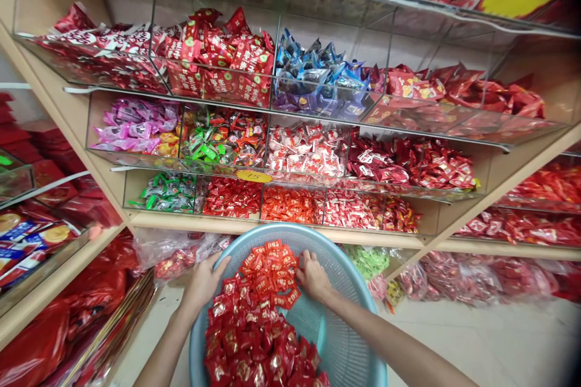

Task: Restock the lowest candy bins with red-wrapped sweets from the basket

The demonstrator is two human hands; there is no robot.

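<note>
left hand (203, 281) clamped on rim of blue basket (345, 338) | right hand (312, 277) fingers curled into red sweets (254, 326) heaped inside | risk — basket tilts under one-handed hold, heap slides over the rim toward shelf bins (290, 204)

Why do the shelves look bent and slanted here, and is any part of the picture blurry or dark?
Head view: wide lens bows the shelves outward and darkens the right corners. Light is even, with soft glare on the clear bin fronts. The basket, red sweets and both hands, left hand, right hand, are sharp; edges smear.
</note>
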